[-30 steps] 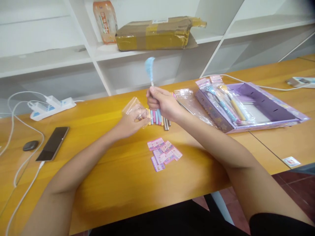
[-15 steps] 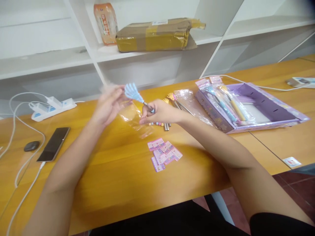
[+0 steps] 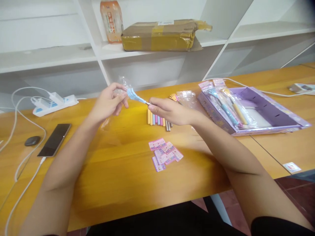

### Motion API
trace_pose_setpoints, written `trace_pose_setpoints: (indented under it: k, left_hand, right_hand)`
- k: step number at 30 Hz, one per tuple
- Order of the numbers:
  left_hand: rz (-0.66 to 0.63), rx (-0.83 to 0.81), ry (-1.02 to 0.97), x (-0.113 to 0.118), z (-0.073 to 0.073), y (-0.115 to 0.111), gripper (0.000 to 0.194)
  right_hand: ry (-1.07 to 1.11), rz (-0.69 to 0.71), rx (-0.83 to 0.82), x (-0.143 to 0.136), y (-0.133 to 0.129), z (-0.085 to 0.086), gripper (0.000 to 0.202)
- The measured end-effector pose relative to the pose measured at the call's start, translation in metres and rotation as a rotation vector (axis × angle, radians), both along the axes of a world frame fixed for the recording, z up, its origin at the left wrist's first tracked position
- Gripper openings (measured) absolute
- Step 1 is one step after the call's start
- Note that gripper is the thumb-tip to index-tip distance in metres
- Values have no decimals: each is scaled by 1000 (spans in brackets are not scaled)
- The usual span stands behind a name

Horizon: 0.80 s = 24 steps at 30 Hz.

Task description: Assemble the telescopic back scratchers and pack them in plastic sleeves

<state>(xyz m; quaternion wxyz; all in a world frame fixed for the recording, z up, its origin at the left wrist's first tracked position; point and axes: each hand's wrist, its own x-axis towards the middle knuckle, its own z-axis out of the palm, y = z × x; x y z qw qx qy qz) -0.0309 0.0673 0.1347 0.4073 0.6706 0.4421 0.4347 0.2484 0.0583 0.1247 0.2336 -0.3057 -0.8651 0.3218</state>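
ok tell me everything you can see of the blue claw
The blue claw has a pale, plastic-looking head of curved prongs and a thin, metal-looking stem. It is held above the table, sloping, prongs up and toward the left hand. The right hand grips the stem, hiding the rest. Whether the left hand touches the prongs is unclear.

No text is readable, pink cards [image 3: 161, 155] and orange package [image 3: 111, 23] included.

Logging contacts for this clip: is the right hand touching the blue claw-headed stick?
Touching. The head view shows the metal shaft of the blue claw-headed stick running in between the thumb and fingers of the right hand.
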Motion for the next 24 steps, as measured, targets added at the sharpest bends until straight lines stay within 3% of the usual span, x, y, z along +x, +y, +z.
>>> trace_pose_setpoints:
  k: [3,8,18,24]
  left_hand:
    - [0,12,187,2,6,-11,22]
    - [-1,65,459,3,14,-21,19]
    - [-28,72,504,3,18,-23,25]
    - [-8,103,614,5,21,-27,25]
  right_hand:
    - [-153,45,88,11,0,12,42]
    - [-159,-118,231,28,5,20,30]
    - [-177,-125,464,43,11,26,28]
    - [-186,-61,483,44,11,26,30]
